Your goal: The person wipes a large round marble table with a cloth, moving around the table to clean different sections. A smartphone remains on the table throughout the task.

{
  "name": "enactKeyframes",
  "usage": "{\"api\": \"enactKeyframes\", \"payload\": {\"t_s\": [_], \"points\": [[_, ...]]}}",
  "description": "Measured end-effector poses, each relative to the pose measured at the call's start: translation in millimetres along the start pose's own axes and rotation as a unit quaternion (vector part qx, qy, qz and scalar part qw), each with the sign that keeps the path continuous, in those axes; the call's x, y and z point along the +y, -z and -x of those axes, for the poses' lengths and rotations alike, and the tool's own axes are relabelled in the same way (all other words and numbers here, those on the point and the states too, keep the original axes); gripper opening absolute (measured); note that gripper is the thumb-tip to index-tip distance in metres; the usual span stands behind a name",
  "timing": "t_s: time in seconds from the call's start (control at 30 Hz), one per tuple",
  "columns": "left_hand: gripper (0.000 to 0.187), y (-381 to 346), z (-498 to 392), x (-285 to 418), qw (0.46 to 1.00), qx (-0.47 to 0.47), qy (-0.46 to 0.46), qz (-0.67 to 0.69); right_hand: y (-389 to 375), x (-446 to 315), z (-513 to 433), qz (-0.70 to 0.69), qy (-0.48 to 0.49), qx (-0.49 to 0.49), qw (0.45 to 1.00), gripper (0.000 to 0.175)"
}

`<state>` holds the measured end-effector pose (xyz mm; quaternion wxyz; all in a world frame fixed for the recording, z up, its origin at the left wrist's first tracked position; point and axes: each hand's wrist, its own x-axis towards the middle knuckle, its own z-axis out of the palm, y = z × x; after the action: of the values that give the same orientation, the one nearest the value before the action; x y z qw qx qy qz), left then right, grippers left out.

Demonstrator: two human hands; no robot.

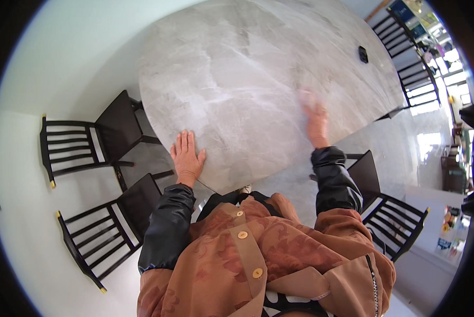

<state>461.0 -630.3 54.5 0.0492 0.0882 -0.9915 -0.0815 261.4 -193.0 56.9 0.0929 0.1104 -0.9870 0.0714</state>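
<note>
A large rounded table with a grey marbled top fills the view before me. My left hand lies palm down on its near left edge, fingers stretched forward and the thumb a little apart, holding nothing. Over the right part of the tabletop is my right hand, blurred by motion. A pale pinkish blur shows at its fingertips; whether this is a cloth or just the fingers I cannot tell. Black sleeve covers reach up to both wrists. Far off at the right of the top lies a small black object.
Two dark wooden chairs stand at the left near a pale wall. Another chair is close on my right, and more chairs line the far right. Shelves with various goods show at the right rim.
</note>
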Motion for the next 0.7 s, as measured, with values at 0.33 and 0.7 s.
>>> {"api": "enactKeyframes", "payload": {"t_s": [0.33, 0.7], "points": [[0.077, 1, -2, -7, 1.000, -0.005, 0.010, 0.020, -14, -131, 55, -0.062, 0.169, 0.026, 0.983, 0.057], [0.072, -3, -6, -35, 0.996, -0.032, -0.041, 0.070, 4, -280, 76, -0.183, 0.329, -0.110, 0.920, 0.043]]}}
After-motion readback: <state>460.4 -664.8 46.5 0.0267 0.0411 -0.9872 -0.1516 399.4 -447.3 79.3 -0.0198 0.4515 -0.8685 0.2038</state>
